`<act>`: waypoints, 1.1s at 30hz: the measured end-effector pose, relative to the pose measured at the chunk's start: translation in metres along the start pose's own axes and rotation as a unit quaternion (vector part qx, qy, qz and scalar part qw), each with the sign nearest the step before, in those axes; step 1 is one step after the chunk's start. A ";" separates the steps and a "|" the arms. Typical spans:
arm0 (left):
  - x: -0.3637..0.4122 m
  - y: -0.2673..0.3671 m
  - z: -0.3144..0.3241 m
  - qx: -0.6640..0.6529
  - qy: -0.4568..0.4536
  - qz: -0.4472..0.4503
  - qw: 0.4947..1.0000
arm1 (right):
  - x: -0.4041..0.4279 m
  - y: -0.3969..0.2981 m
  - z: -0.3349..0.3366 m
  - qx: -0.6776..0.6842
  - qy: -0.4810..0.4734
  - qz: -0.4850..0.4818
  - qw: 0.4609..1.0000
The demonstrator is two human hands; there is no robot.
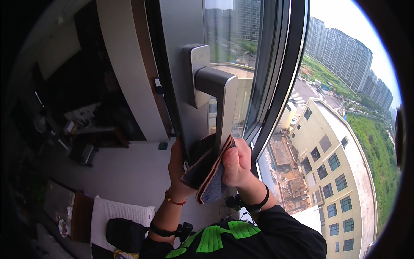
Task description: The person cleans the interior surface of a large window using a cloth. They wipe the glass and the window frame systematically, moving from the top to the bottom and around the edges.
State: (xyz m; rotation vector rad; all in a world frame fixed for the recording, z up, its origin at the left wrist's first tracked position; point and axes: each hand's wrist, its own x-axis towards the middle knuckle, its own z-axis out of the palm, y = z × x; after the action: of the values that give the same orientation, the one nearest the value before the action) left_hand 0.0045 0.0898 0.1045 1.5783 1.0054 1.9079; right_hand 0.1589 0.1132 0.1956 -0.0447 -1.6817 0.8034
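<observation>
A grey metal window handle [224, 110] stands out from the dark frame [190, 126], its grip pointing down. A dark grey cloth [210, 181] with stitched reddish-brown edges is folded around the grip's lower end. My right hand [237, 160] is closed on the cloth at the right side of the grip. On the other side, my left hand [178, 171] lies against the frame's edge, beside the cloth; its fingers are mostly hidden behind the frame and cloth. A red string bracelet is on the left wrist, a black band on the right.
Window glass [231, 42] and its outer frame [288, 81] rise at the right, with buildings and a street far below outside. At lower left, a white-covered seat [124, 207] holds a black bag [126, 234]. A dark desk with clutter stands farther left.
</observation>
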 end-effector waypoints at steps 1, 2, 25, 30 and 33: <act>-0.001 -0.002 -0.002 -0.001 -0.001 0.003 1.000 | -0.004 0.001 0.001 -0.006 -0.002 0.004 1.000; -0.001 -0.004 -0.003 -0.003 -0.002 0.006 1.000 | -0.006 0.003 0.002 -0.005 -0.001 0.002 1.000; 0.001 0.014 -0.002 0.140 -0.006 0.138 0.980 | 0.002 0.014 -0.080 0.437 0.273 0.287 0.807; 0.004 0.017 -0.002 0.148 0.011 0.147 0.978 | 0.005 0.039 -0.129 0.521 0.303 0.208 0.770; 0.005 0.020 0.001 0.173 0.003 0.171 0.970 | -0.005 0.070 -0.156 0.448 0.117 0.013 0.886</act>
State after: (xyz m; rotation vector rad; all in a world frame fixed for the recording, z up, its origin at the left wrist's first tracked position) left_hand 0.0063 0.0816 0.1234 2.0579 1.1804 2.0384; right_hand 0.2700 0.2385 0.1629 0.4605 -0.9582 1.4663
